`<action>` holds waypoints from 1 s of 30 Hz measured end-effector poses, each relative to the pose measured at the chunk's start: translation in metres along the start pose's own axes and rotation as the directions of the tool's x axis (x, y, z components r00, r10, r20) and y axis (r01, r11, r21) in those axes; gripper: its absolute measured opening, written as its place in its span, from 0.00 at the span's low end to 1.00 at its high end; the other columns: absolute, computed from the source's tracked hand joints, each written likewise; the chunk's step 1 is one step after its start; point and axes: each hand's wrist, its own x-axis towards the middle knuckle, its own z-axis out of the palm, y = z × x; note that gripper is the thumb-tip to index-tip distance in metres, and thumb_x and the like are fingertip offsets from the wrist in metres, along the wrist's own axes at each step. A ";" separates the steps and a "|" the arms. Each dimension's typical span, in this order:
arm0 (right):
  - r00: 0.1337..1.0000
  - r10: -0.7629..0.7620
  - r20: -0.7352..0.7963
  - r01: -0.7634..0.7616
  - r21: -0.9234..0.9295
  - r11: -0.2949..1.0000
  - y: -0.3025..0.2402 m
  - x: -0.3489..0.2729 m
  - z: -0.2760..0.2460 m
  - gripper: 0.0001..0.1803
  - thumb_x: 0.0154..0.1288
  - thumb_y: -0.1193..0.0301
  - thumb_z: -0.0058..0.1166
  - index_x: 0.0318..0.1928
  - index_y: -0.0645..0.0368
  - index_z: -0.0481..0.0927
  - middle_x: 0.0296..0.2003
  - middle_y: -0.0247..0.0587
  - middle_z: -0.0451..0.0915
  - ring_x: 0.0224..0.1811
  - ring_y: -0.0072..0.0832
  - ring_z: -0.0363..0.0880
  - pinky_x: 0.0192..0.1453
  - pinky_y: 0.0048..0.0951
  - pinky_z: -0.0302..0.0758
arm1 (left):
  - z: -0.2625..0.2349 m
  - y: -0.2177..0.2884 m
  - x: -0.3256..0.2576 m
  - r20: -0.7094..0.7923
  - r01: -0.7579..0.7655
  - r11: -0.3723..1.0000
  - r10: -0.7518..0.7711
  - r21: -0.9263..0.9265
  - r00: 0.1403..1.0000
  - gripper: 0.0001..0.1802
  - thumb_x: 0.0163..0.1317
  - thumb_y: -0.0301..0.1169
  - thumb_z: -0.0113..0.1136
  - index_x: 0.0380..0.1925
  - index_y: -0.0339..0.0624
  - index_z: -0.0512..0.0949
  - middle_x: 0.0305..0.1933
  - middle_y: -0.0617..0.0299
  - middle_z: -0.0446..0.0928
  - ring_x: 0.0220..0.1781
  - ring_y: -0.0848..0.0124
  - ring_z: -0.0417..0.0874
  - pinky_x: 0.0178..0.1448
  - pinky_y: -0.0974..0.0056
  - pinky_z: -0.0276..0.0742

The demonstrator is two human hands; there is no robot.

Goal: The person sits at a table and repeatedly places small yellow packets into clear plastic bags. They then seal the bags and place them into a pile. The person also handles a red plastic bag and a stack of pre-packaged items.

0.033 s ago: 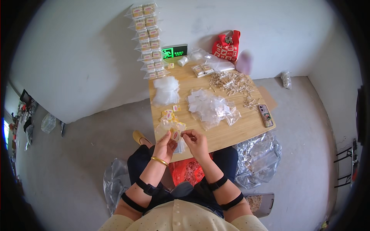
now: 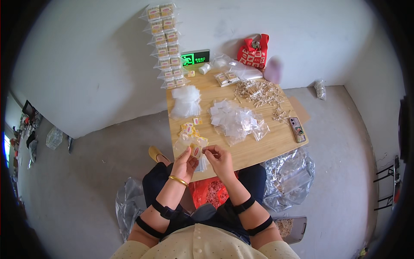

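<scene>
Over the table's near left edge, my left hand [image 2: 184, 167] is closed on a small clear plastic bag [image 2: 184, 139] with a yellow and white card [image 2: 196, 150] at its front. My right hand [image 2: 221, 163] pinches at the right edge of this bag; its fingertips partly hide what they grip. Just beyond lie loose yellow cards [image 2: 188, 128]. Below the card, between my hands, more clear plastic [image 2: 201, 165] shows. A heap of small clear bags [image 2: 235, 121] spreads across the middle of the table, and a stack of clear bags [image 2: 186, 101] lies at its left.
Cotton swabs [image 2: 258, 92] are heaped at the back right, near a phone [image 2: 297, 129]. Filled swab packs [image 2: 227, 78] lie behind. A tall column of packs [image 2: 167, 49] rises at the back left. A red bag [image 2: 252, 54] and a purple object [image 2: 273, 70] stand at the back.
</scene>
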 end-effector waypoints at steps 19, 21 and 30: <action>0.942 0.096 0.322 -0.286 0.618 0.732 -0.018 0.000 -0.010 0.06 0.68 0.68 0.55 0.40 0.57 0.78 0.36 0.29 0.79 0.40 0.19 0.76 0.50 0.24 0.72 | 0.011 0.007 -0.012 0.200 0.006 1.000 -0.003 -0.016 0.980 0.05 0.65 0.34 0.60 0.38 0.49 0.80 0.34 0.73 0.80 0.34 0.82 0.79 0.43 0.72 0.75; 0.942 0.101 0.320 -0.295 0.644 0.706 -0.020 -0.002 -0.009 0.06 0.69 0.67 0.54 0.40 0.56 0.77 0.36 0.29 0.78 0.40 0.19 0.76 0.50 0.24 0.71 | 0.015 0.008 -0.015 0.203 0.034 0.999 -0.026 -0.035 0.979 0.05 0.65 0.34 0.60 0.39 0.50 0.79 0.35 0.74 0.80 0.35 0.82 0.79 0.43 0.72 0.75; 0.995 -0.097 -0.014 0.097 0.307 0.947 -0.023 -0.007 -0.003 0.02 0.68 0.78 0.51 0.40 0.63 0.74 0.35 0.32 0.77 0.38 0.18 0.77 0.47 0.21 0.73 | 0.023 0.006 -0.020 0.198 -0.177 0.981 0.160 0.074 0.967 0.06 0.64 0.33 0.61 0.40 0.48 0.79 0.40 0.70 0.81 0.42 0.79 0.80 0.46 0.71 0.73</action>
